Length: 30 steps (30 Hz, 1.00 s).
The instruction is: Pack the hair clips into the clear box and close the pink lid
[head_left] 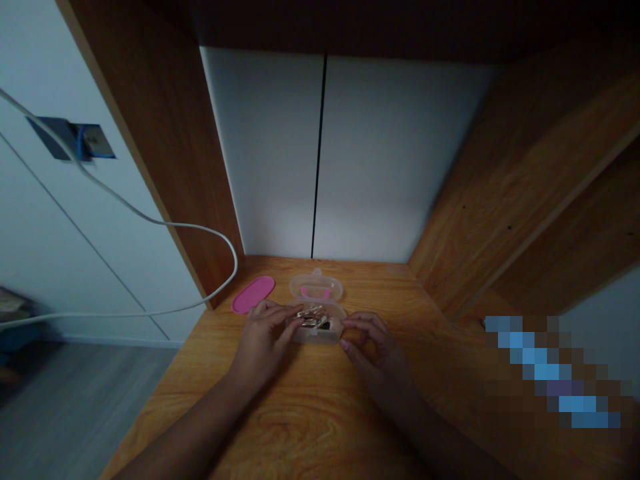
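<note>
A small clear plastic box (320, 331) lies open on the wooden desk (310, 413), its lid (317, 285) with a pink clasp folded back behind it. Shiny metal clips (311, 317) fill the box. My left hand (263, 340) rests against the box's left side, fingers curled onto the clips at the rim. My right hand (373, 343) touches the box's right end, its fingers bent in a loose pinch. Dim light hides whether either hand grips a clip.
A pink oval piece (253, 294) lies left of the box near the desk's wooden side panel (165, 133). A white cable (150, 220) loops past that panel from a wall socket (75, 139). Slanted wooden panels (525, 187) close the right side. A blurred patch covers the right desk edge.
</note>
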Each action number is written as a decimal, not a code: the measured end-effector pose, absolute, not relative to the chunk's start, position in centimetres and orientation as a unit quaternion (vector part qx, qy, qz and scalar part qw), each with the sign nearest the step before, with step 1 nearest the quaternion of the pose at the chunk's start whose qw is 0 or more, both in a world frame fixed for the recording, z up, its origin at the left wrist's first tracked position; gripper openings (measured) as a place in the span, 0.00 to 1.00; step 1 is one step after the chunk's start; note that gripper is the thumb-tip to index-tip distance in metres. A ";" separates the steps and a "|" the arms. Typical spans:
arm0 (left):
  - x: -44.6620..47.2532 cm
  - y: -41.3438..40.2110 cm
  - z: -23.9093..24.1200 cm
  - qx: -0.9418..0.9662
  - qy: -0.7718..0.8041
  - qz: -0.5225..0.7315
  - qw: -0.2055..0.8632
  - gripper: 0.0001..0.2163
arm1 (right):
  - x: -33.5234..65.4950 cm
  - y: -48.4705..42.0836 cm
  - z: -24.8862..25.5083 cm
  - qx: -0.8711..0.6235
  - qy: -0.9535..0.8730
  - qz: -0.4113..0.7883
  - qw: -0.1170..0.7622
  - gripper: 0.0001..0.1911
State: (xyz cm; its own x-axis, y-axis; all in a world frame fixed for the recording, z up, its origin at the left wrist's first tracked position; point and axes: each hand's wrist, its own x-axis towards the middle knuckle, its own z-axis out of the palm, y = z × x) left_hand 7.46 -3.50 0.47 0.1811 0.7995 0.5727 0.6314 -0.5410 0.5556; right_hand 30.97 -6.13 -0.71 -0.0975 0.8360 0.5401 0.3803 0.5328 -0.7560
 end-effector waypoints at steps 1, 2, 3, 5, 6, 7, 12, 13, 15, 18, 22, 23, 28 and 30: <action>7.4 -3.4 0.5 0.763 0.475 0.429 0.095 0.11 | 31.0 -6.1 -0.7 -0.431 -0.708 0.218 0.515 0.10; 7.3 -3.4 0.7 0.763 0.477 0.426 0.092 0.11 | 31.0 -6.1 -0.7 -0.431 -0.709 0.217 0.515 0.10; 7.1 -3.3 0.9 0.763 0.477 0.428 0.086 0.11 | 31.0 -6.0 -0.7 -0.429 -0.709 0.216 0.516 0.10; 6.4 -3.1 1.5 0.756 0.477 0.442 0.071 0.10 | 31.1 -5.9 -0.7 -0.428 -0.709 0.214 0.519 0.10; 5.9 -2.9 1.8 0.750 0.480 0.451 0.062 0.10 | 31.1 -5.9 -0.7 -0.429 -0.709 0.212 0.519 0.11; 5.3 -2.8 2.2 0.744 0.485 0.456 0.056 0.10 | 31.1 -5.9 -0.7 -0.431 -0.709 0.211 0.516 0.11; 1.8 -2.2 3.5 0.830 0.459 0.295 0.117 0.09 | 31.2 -5.8 -0.8 -0.441 -0.709 0.206 0.510 0.10; 1.3 -2.2 3.6 0.852 0.445 0.245 0.126 0.09 | 31.2 -5.8 -0.8 -0.444 -0.708 0.205 0.510 0.09; 0.5 -2.2 3.6 0.872 0.442 0.163 0.136 0.08 | 31.3 -5.8 -0.8 -0.449 -0.705 0.203 0.510 0.09; 0.2 -2.1 3.4 0.872 0.458 0.114 0.129 0.06 | 31.4 -5.8 -0.8 -0.452 -0.703 0.196 0.513 0.08; 0.3 -1.1 2.3 0.851 0.488 0.191 0.013 0.11 | 31.4 -5.8 -0.7 -0.458 -0.698 0.194 0.515 0.07; 0.2 -0.7 1.8 0.839 0.501 0.209 -0.025 0.13 | 31.4 -5.8 -0.6 -0.460 -0.697 0.195 0.513 0.07; -0.5 0.5 -0.8 0.785 0.569 0.230 -0.089 0.16 | 31.3 -5.6 -1.2 -0.473 -0.706 0.206 0.486 0.10; -0.9 0.8 -1.4 0.779 0.577 0.235 -0.068 0.14 | 31.3 -5.6 -1.5 -0.475 -0.713 0.213 0.469 0.11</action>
State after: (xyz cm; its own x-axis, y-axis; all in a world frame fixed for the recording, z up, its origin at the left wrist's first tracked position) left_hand -0.93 0.76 -1.45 0.2232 0.8672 0.4451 0.9316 -0.3242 0.1645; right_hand 31.30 -5.57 -1.45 -0.1078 0.8780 0.4663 0.4776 0.4571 -0.7503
